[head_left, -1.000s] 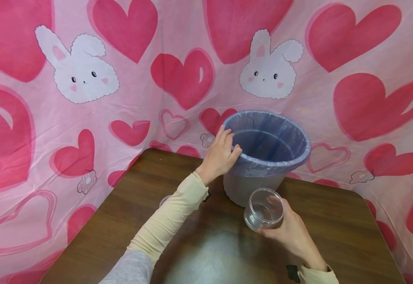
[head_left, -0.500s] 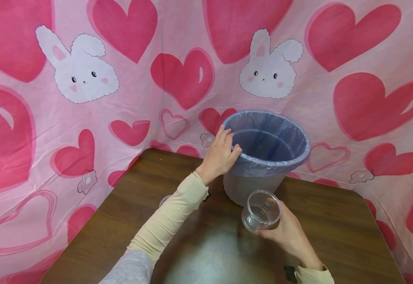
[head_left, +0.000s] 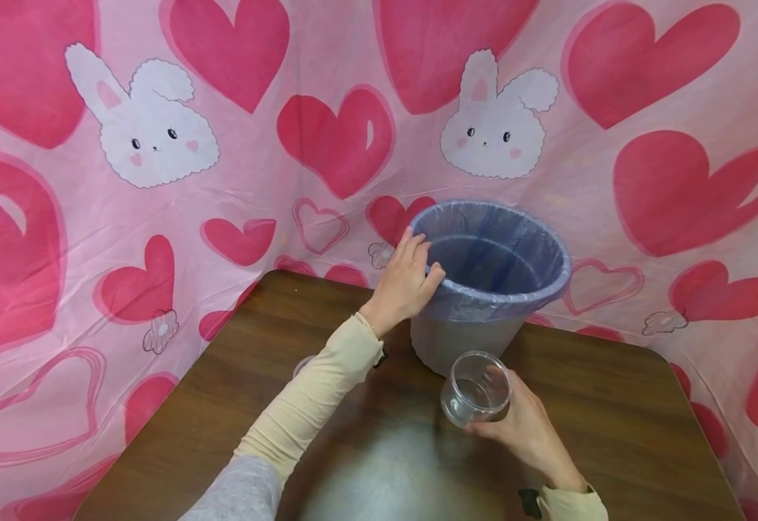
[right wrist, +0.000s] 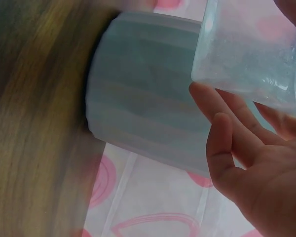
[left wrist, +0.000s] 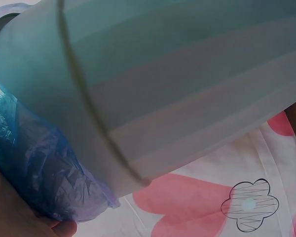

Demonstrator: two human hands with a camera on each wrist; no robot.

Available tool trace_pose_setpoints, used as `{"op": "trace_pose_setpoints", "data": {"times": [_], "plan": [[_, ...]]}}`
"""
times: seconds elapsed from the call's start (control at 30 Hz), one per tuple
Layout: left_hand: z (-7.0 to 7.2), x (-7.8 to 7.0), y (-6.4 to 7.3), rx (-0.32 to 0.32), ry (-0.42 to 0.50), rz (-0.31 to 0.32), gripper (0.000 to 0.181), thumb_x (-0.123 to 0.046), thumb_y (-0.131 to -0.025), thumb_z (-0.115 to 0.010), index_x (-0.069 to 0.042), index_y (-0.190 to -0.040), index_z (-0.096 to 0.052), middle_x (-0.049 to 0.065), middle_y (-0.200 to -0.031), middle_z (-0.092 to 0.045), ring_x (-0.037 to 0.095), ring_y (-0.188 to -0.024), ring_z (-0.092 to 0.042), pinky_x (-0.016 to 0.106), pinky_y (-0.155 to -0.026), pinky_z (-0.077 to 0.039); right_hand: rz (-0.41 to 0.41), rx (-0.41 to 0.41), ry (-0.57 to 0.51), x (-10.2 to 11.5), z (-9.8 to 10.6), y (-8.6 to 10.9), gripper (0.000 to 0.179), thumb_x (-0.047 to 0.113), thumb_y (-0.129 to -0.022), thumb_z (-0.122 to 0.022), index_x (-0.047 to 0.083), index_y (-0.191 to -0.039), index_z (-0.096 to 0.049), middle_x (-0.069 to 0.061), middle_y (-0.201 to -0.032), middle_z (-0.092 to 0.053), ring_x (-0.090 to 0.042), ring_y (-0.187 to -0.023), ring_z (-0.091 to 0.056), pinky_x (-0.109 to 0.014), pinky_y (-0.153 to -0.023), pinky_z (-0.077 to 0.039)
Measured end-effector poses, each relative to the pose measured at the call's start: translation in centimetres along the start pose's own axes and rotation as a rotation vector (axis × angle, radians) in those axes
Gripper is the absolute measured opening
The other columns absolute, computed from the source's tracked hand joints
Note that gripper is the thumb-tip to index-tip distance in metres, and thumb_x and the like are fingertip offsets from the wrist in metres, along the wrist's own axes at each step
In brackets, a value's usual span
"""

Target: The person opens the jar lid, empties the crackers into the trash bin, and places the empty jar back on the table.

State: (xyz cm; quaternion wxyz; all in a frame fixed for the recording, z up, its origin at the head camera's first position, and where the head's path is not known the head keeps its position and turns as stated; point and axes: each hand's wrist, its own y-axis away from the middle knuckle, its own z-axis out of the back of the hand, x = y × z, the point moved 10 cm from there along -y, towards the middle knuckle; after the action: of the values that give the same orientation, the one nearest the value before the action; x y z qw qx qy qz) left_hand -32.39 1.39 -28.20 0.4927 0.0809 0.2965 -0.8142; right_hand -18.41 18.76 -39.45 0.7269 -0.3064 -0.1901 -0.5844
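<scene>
A pale grey trash bin [head_left: 460, 336] stands at the back of the table, with a blue plastic liner [head_left: 476, 307] folded over its rim. My left hand [head_left: 399, 286] grips the bin's near-left rim, with fingertips at the liner's edge. In the left wrist view, part of that hand [left wrist: 12, 210] shows beside the crinkled liner [left wrist: 49, 173]. A clear plastic jar [head_left: 466, 405], with no lid on its mouth, is tilted in my right hand [head_left: 528, 427] in front of the bin. In the right wrist view, fingers [right wrist: 232, 106] support the jar's side [right wrist: 246, 54].
A clear rounded edge of something [head_left: 302, 365] peeks out behind my left sleeve [head_left: 326, 394], mostly hidden. The brown wooden table [head_left: 587, 405] ends at a pink cloth [head_left: 333, 43] printed with hearts and rabbits, close behind the bin.
My right hand has shifted slightly left and down with the jar, turning it a little. The left hand and the trash bin stay in place.
</scene>
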Motion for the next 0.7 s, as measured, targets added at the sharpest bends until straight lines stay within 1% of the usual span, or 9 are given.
{"op": "trace_pose_setpoints", "data": {"times": [0.2,0.5,0.7], "plan": [[0.0,0.0,0.0,-0.004,0.002,-0.002,0.056,-0.035,-0.097,-0.035,0.003,-0.137,-0.045,0.018,-0.15,-0.037,0.03,-0.15,-0.013,0.039,-0.123,-0.013,0.009,-0.006,-0.014,0.2,-0.3,0.1,0.087,0.031,-0.05,-0.095,0.005,-0.123,-0.055,-0.009,-0.112,-0.068,-0.027,-0.104,-0.065,-0.046,-0.088,-0.05],[-0.2,0.2,0.0,0.001,0.022,0.009,0.057,-0.035,-0.096,-0.037,0.003,-0.137,-0.045,0.018,-0.151,-0.036,0.03,-0.15,-0.011,0.042,-0.122,-0.015,-0.019,0.012,-0.041,-0.2,-1.3,0.1,0.087,0.03,-0.049,-0.095,0.006,-0.123,-0.057,-0.006,-0.111,-0.068,-0.023,-0.104,-0.064,-0.045,-0.089,-0.05],[-0.1,0.1,-0.1,-0.001,0.011,0.012,0.056,-0.035,-0.096,-0.037,0.002,-0.138,-0.045,0.017,-0.151,-0.036,0.029,-0.15,-0.011,0.04,-0.122,-0.014,-0.007,0.021,-0.037,-0.3,-2.0,0.2,0.087,0.027,-0.048,-0.096,0.006,-0.123,-0.056,-0.005,-0.109,-0.067,-0.021,-0.102,-0.063,-0.043,-0.088,-0.05]]}}
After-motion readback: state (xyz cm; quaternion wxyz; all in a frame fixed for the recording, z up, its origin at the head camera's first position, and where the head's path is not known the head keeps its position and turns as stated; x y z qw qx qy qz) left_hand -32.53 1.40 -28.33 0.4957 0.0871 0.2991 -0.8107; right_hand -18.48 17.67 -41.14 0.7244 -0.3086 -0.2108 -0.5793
